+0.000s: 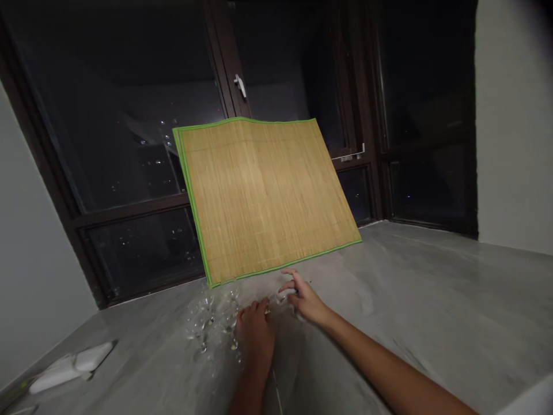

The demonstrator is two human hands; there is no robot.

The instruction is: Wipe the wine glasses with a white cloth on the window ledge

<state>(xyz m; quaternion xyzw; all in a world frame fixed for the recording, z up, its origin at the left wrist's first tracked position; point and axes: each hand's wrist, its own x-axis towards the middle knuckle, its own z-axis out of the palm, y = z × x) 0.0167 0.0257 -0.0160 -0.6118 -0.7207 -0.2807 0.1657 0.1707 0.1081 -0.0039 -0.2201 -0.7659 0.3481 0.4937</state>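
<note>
Several small clear, shiny pieces (207, 323) lie scattered on the grey stone surface, blurred in the head view. Just right of them is my left hand (256, 331), its fingers bent downward; a small yellowish bit shows at its fingertips, too small to name. My right hand (302, 297) is a little further right, thumb and fingers curved around a clear piece (281, 298) that is hard to make out. Behind both hands a bamboo mat (268, 196) with a green border leans upright against the window.
A white bundle (71, 368) lies on the grey surface (432, 305) at the lower left. Dark-framed windows (129, 104) with a white handle (240, 86) stand behind the mat. Pale walls (514, 132) close off both sides.
</note>
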